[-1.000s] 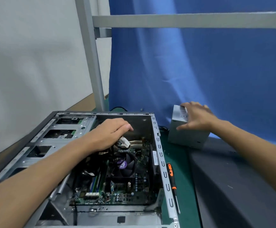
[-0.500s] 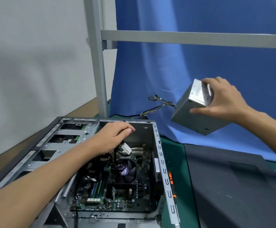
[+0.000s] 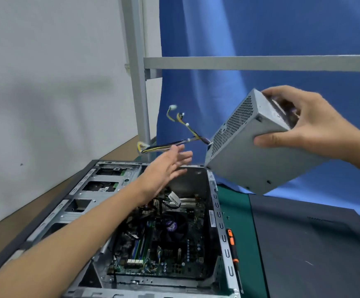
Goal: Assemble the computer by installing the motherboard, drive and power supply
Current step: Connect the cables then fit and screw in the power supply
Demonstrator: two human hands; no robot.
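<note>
Head view: my right hand (image 3: 303, 127) grips the grey power supply (image 3: 254, 162), thumb on its side and fingers curled over the top. It hangs tilted in the air above the far right corner of the open case (image 3: 222, 233). Its cable bundle (image 3: 187, 127) trails left. My left hand (image 3: 166, 166) is spread flat, holding nothing, just under those cables. The motherboard (image 3: 166, 250) sits inside the case, with a screwdriver (image 3: 231, 244) on the worktop (image 3: 237, 203) alongside.
</note>
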